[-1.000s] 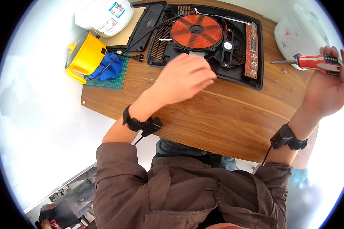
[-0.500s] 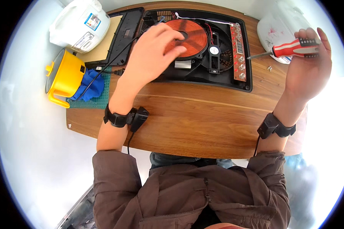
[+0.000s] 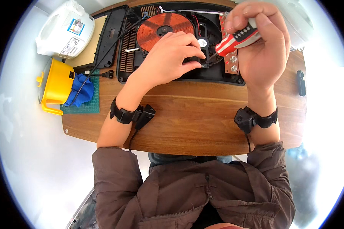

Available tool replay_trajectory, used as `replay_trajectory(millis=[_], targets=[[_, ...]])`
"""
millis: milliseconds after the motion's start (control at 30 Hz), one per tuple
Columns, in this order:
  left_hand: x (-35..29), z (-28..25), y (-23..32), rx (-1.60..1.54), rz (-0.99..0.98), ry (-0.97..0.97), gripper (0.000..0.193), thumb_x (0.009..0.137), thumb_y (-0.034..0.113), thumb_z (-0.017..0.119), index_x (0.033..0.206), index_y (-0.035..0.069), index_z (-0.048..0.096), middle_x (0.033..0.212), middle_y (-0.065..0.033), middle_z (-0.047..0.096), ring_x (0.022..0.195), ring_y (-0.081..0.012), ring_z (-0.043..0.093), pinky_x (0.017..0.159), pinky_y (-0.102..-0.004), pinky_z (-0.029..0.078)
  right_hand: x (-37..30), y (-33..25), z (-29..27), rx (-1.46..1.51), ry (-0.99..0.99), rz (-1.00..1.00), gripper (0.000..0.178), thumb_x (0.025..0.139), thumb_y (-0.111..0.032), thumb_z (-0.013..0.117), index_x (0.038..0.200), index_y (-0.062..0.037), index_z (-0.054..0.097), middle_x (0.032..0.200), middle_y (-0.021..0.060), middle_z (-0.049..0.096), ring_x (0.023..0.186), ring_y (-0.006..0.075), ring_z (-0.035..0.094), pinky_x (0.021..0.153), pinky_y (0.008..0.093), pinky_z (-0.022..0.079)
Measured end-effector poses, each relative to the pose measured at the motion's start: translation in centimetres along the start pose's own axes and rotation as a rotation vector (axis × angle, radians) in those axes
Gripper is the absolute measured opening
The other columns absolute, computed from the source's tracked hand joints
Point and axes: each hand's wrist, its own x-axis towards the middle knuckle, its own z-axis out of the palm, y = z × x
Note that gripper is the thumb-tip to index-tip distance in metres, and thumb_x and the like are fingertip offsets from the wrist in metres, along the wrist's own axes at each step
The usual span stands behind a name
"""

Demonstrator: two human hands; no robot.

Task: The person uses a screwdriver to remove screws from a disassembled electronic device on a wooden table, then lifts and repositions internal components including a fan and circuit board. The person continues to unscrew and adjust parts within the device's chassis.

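An opened induction cooker (image 3: 218, 78) with a black housing lies on the table. Inside it are a copper coil (image 3: 149, 32), a dark cooling fan (image 3: 215, 36) with a black bracket (image 3: 203, 31) across it, and a control board strip (image 3: 232, 68) at the right. My right hand (image 3: 269, 49) is closed around a screwdriver (image 3: 229, 44) with a red, white and black handle, its shaft slanting down-left toward the bracket's near end. My left hand (image 3: 172, 57) hovers over the coil's near edge, thumb and forefinger apart beside that bracket end, nothing visible between them.
A white appliance (image 3: 67, 30) and a yellow pot (image 3: 57, 82) stand at the left. Nearby are a blue cloth (image 3: 82, 89), a green cutting mat (image 3: 91, 105) and a power plug (image 3: 107, 74). The cooker's black cover (image 3: 110, 42) lies behind. A small dark object (image 3: 301, 83) rests at right.
My right hand has brought the screwdriver left, over the cooker's control board and fan. My left hand has moved right and nearer, from the coil toward the fan bracket. The view has shifted.
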Motion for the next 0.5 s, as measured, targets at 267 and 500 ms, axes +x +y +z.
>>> replay_trajectory(millis=[267, 500], targets=[[-0.5, 2.3, -0.7, 0.013, 0.007, 0.007, 0.020, 0.079, 0.013, 0.084, 0.096, 0.010, 0.074, 0.104, -0.0001, 0.063, 0.104, -0.0205, 0.060, 0.097, -0.0387, 0.041, -0.9, 1.6, -0.1, 0.033, -0.066, 0.001, 0.017, 0.091, -0.005, 0.043, 0.090, 0.0030, 0.058, 0.082, 0.0140, 0.061, 0.069, 0.0170, 0.058, 0.067, 0.0296, 0.051], [-0.4, 2.4, -0.7, 0.028, 0.009, 0.018, 0.022, 0.079, 0.016, 0.085, 0.097, 0.010, 0.073, 0.105, 0.0000, 0.063, 0.103, -0.0223, 0.059, 0.097, -0.0392, 0.042, -1.0, 2.0, -0.5, 0.057, -0.133, 0.008, 0.019, 0.092, -0.005, 0.043, 0.091, 0.0033, 0.060, 0.084, 0.0131, 0.063, 0.069, 0.0147, 0.058, 0.068, 0.0279, 0.051]])
